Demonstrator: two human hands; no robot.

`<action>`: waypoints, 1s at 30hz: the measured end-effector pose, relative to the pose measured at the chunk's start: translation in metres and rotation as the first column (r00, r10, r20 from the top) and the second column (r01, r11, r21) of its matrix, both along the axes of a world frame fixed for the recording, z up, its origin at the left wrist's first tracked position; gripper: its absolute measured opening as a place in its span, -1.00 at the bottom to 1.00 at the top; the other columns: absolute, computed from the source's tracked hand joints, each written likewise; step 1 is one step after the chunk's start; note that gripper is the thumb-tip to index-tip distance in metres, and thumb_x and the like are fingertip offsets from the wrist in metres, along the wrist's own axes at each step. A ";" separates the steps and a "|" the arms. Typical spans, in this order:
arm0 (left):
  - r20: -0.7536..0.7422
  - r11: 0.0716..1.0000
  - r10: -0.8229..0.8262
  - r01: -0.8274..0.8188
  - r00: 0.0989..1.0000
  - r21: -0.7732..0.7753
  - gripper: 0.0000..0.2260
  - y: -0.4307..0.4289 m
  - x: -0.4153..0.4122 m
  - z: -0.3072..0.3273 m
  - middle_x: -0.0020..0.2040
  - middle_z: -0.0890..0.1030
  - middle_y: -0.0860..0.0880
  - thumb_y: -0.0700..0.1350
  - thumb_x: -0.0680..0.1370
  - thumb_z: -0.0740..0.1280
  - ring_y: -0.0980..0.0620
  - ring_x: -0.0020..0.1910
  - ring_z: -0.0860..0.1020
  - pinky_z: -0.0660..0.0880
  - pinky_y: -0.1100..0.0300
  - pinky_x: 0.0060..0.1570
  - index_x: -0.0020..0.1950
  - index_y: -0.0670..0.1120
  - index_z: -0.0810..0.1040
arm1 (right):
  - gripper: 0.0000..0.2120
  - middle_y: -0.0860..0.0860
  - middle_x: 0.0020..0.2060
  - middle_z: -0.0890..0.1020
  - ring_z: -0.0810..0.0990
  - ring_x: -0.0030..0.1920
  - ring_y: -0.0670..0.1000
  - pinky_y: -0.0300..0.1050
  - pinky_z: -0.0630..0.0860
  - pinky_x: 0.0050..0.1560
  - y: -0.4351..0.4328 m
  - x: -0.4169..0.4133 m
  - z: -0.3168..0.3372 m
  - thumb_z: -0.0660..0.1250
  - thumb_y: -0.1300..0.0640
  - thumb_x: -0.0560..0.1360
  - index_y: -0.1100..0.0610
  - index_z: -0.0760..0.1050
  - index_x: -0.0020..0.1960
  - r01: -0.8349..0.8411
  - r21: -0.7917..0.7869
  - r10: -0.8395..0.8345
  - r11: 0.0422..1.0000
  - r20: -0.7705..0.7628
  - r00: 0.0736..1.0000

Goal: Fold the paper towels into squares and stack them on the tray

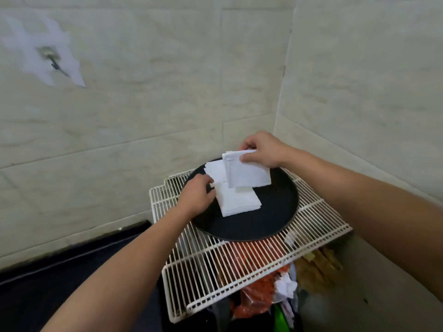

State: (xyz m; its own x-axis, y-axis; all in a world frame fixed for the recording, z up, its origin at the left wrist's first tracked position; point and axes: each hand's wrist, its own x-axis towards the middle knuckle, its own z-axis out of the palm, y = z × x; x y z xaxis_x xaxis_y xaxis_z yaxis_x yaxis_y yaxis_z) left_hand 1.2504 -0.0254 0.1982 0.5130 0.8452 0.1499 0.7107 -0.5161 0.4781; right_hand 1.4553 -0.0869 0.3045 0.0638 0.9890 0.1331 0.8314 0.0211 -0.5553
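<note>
The stack of folded paper towels [237,202] lies on the round black tray [271,212], a little right of the frame's centre, its sheets slightly fanned toward the back. The tray sits on a white wire rack [311,226] laid over a heap of red bags and crumpled paper [259,291] at the lower right. Pale tiled walls [143,104] meet in a corner behind it. A hook [49,53] shows at the upper left and a dark counter [60,271] at the lower left.

The right hand [261,149] pinches one folded towel [249,173] between thumb and fingers, just above the stack. The left hand [195,195] has curled fingertips at the stack's left edge; whether they pinch it or only touch it, I cannot tell.
</note>
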 end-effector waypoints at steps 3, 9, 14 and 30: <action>0.313 0.950 0.038 0.063 0.949 -0.306 -0.38 0.028 0.012 0.003 0.32 0.47 -0.08 -0.20 0.36 0.46 -0.04 0.25 0.47 0.44 0.06 0.24 0.40 -0.12 0.36 | -0.93 0.04 -0.16 0.64 0.59 -0.12 0.00 -0.15 0.49 -0.11 0.037 0.000 -0.001 0.44 0.21 0.44 0.09 0.61 -0.09 -0.030 -0.032 0.027 0.999 -0.080 0.996; 0.536 0.793 0.178 0.202 0.825 -0.575 -0.68 0.054 0.037 0.009 -0.04 0.65 -0.07 -0.42 0.40 0.35 -0.02 -0.09 0.63 0.59 0.10 -0.04 0.12 -0.20 0.54 | -0.91 0.03 -0.19 0.64 0.61 -0.14 0.00 -0.13 0.52 -0.11 0.091 0.009 -0.018 0.43 0.23 0.43 0.06 0.59 -0.13 -0.080 -0.098 0.067 0.992 -0.131 0.989; 0.493 0.810 0.307 0.049 0.814 -0.584 -0.87 0.071 0.043 -0.007 -0.27 0.53 -0.18 -0.42 0.44 0.35 -0.15 -0.26 0.57 0.58 -0.09 -0.13 -0.18 -0.21 0.52 | -0.90 0.07 -0.13 0.65 0.61 -0.14 -0.01 -0.17 0.51 -0.12 0.128 0.024 -0.036 0.42 0.22 0.43 0.12 0.60 -0.06 -0.033 -0.114 0.011 0.993 -0.189 0.982; 0.336 0.764 0.455 -0.168 0.825 -0.623 -0.75 0.087 0.052 -0.033 -0.35 0.60 -0.22 -0.31 0.40 0.46 -0.01 -0.57 0.49 0.45 0.23 -0.51 0.00 -0.29 0.46 | -0.85 -0.10 -0.23 0.61 0.63 -0.06 0.02 -0.02 0.57 0.08 0.205 0.033 -0.114 0.55 0.12 0.34 -0.01 0.58 -0.22 -0.079 -0.231 0.042 0.970 -0.161 0.986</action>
State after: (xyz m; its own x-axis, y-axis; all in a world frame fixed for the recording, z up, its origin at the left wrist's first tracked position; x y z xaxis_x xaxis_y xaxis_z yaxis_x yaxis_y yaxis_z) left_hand 1.3024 0.0612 0.1650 0.2006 0.9477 -0.2483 0.4149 0.1474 0.8978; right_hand 1.4886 0.1184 0.1904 0.0038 0.9938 -0.1113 0.7369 -0.0780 -0.6714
